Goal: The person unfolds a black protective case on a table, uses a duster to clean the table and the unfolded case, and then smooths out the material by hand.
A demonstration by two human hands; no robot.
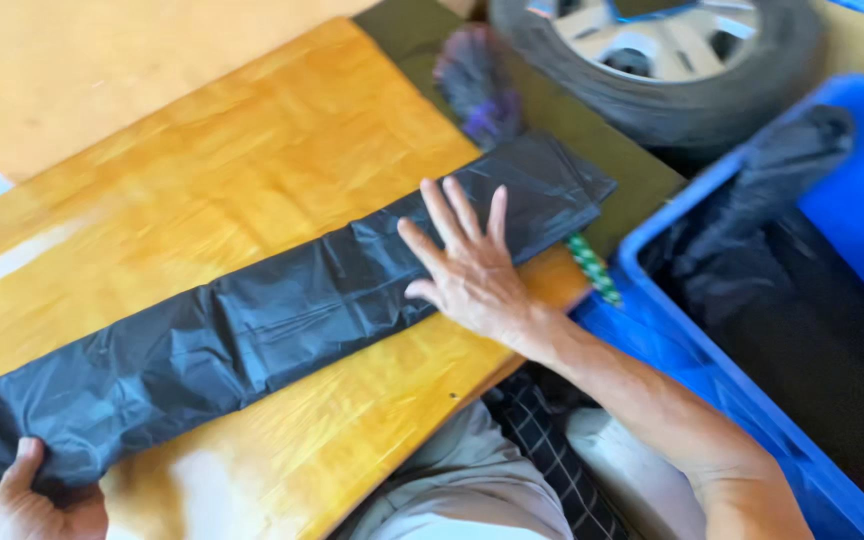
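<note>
Warm bright light, pale glare on the wooden board [12,262], soft motion blur throughout.

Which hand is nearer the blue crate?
The right hand. It lies flat on the black bag near the table's end, just beside the blue crate. The left hand grips the bag's far end, well away from it.

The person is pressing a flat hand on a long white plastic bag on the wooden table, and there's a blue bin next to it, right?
Almost. The head view shows the plastic bag is black, not white. The right hand does press flat on it on the wooden table, and the blue bin is beside it.
</note>
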